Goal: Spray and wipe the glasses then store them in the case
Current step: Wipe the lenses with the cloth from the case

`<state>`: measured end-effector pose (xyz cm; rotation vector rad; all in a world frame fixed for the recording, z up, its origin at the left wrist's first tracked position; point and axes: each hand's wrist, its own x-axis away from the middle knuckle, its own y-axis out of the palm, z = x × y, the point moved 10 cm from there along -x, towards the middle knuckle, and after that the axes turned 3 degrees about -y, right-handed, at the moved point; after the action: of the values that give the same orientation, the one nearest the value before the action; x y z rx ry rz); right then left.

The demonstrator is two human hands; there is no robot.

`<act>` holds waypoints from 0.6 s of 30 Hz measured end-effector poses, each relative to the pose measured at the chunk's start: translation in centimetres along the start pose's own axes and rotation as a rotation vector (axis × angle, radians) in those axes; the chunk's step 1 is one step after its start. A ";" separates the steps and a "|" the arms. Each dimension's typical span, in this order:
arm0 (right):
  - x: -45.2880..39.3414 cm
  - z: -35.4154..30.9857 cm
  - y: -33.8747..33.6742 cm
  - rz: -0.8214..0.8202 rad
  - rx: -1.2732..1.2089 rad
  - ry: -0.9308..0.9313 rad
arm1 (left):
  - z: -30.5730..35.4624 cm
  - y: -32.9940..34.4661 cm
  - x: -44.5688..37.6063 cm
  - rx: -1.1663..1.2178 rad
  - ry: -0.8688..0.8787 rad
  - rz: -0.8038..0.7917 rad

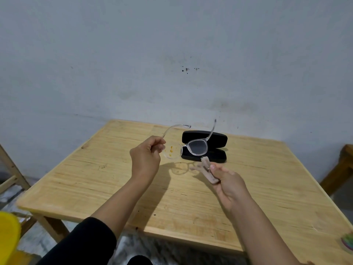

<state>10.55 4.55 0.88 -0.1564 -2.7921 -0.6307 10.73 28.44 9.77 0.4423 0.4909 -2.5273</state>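
Note:
My left hand (146, 156) holds clear-framed glasses (196, 148) by the left temple, lifted above the wooden table (118, 180) with both arms unfolded. The left lens carries a few small yellow spots. My right hand (227, 180) grips a folded pale grey cloth (207, 169) just below the right lens, close to it but apart. Behind the glasses lies a black glasses case (219, 139), open on the table. No spray bottle is in view.
A plain grey wall stands right behind the table. Wooden furniture (340, 169) is at the right edge and a wooden frame (11, 169) at the left. A yellow object (8, 238) sits at the bottom left, a small green thing (347, 243) on the table's near right corner.

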 end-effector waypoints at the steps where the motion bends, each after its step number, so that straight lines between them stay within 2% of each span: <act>1: 0.4 0.8 0.6 -0.010 -0.111 0.053 | -0.3 0.1 0.1 -0.002 -0.018 0.007; 5: 1.3 2.4 3.5 -0.055 -0.278 0.130 | -0.7 1.0 0.8 0.020 -0.041 0.007; 9: 1.0 2.3 5.8 -0.081 -0.343 0.111 | -0.2 1.8 1.7 0.029 -0.010 -0.011; 15: -0.1 1.8 6.1 0.022 -0.220 0.008 | 1.1 3.0 3.0 0.025 0.060 -0.090; 18: 0.3 1.0 6.2 -0.005 -0.191 -0.051 | 1.1 3.1 3.2 0.024 0.072 -0.098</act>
<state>11.06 10.56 2.65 -0.2066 -2.7771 -0.9071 9.64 24.13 8.73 0.5319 0.5209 -2.6213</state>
